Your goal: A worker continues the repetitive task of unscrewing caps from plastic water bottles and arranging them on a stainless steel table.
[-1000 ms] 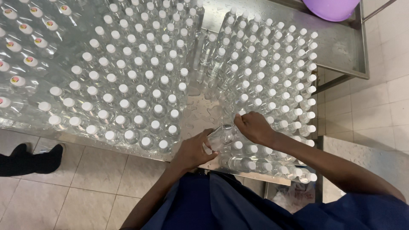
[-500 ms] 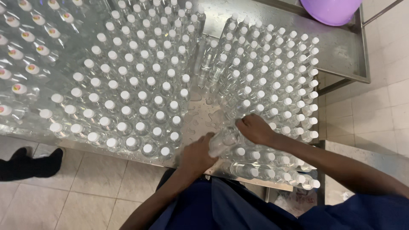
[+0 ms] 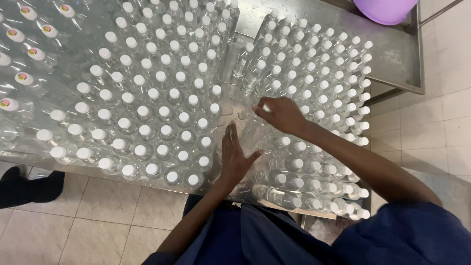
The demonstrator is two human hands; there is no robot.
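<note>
A steel table (image 3: 392, 54) is packed with clear plastic bottles with white caps. My right hand (image 3: 282, 117) reaches into the gap between two blocks of bottles and pinches the white cap of a clear bottle (image 3: 265, 107) at the edge of the right block (image 3: 324, 78). My left hand (image 3: 234, 158) lies flat with fingers spread on the wet table in the gap, beside the left block of bottles (image 3: 147, 113), holding nothing. Several bottles (image 3: 289, 198) lie on their sides near the front edge under my right forearm.
A purple basin (image 3: 387, 10) sits at the table's far right corner. Bottles with coloured cap tops (image 3: 24, 78) fill the far left. A dark shoe (image 3: 29, 186) of another person stands on the tiled floor at left. The table's raised rim (image 3: 419, 59) runs along the right.
Both hands were together on a bottle near the front edge. My right hand has moved farther in with a bottle's cap in its fingers; my left hand has let go and flattened.
</note>
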